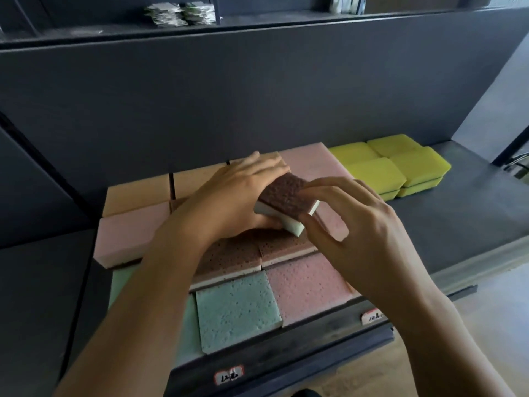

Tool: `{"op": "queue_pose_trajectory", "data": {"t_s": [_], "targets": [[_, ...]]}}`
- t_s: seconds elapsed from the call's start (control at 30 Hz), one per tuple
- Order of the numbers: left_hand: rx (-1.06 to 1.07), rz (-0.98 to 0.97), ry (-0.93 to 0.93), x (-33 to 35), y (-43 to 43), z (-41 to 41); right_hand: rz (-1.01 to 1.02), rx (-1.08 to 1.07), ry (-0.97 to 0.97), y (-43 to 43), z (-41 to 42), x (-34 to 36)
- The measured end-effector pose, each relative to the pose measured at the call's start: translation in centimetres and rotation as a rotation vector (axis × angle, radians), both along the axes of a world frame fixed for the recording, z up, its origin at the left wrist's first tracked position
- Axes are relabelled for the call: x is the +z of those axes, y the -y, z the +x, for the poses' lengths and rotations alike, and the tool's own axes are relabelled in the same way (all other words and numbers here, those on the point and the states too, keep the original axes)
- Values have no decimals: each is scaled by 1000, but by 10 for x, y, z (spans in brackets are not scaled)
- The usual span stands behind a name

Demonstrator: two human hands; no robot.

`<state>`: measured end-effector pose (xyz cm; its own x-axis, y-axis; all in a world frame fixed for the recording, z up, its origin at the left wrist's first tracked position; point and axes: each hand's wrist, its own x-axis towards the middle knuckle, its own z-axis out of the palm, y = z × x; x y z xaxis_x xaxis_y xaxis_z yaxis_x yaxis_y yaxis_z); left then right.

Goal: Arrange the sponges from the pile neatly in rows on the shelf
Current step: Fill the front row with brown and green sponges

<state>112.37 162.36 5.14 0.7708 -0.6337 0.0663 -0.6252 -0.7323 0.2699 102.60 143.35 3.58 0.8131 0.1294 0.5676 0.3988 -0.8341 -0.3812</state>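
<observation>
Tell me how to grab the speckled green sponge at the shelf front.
Probably pinch the green sponge by its front edge, coming from the front: it lies flat, a pink sponge abuts its right side, brown-topped sponges its rear, leaving that edge exposed.

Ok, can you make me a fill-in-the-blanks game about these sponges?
1. The left hand and right hand grip the held sponge, whose top is ____.
2. The stacked sponges on the far right are coloured ____.
3. The front green sponge lies to the ____ of the front pink sponge.

Missing words: brown; yellow; left.
</observation>
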Motion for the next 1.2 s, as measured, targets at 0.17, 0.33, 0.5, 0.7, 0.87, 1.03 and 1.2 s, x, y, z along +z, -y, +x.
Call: {"op": "queue_pose_trajectory", "data": {"t_s": [0.17,0.33,0.5,0.7,0.87,1.03,1.2], "targets": [[47,-94,80,5,-5,-7,19,2,2,-1,0,2],[162,-134,242,17,-28,-32,29,40,8,-15,0,7],[291,-121,338,21,-79,-69,24,123,3,-50,0,14],[448,-135,340,8,-137,-123,-16,346,-66,-111,-11,8],[504,-144,296,-7,-164,-156,-117,474,-173,-150,-21,-7],[483,-151,236,-20,-187,-174,-107,547,-202,-167,-23,-13],[463,-118,276,-26,-196,-179,-99,528,-209,-169,-25,-12]]}}
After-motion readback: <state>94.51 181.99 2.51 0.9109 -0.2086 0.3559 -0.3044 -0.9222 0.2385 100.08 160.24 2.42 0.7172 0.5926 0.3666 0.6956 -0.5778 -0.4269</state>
